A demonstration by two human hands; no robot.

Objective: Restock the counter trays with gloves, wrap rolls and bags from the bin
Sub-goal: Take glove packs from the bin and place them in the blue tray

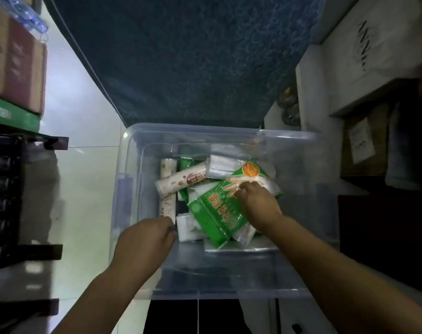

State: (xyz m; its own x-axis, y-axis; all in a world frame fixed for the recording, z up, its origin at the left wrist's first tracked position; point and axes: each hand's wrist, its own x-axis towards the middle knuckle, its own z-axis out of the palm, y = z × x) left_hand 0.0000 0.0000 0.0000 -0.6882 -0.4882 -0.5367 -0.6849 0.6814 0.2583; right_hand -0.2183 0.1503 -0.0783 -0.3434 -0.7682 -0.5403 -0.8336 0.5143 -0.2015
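Right hand (255, 203) closed on the green pack (217, 213) in the bin (132, 189); left hand (145, 239) curled, grip unclear; pack looked light, slippery, best pinched at its edge

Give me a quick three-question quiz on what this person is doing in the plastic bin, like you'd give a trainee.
1. True or false: the right hand rests on the green packet inside the clear bin.
2. Which item lies nearest the left hand?
A. the upright wrap roll at the bin's left side
B. the clear bag bundle at the back
C. the cardboard boxes on the shelf
3. Fill in: the slanted wrap roll lies ______ of the green packet in the picture.

Key: 1 true; 2 A; 3 left. Whether the fingers of either hand have closed on anything is unclear.
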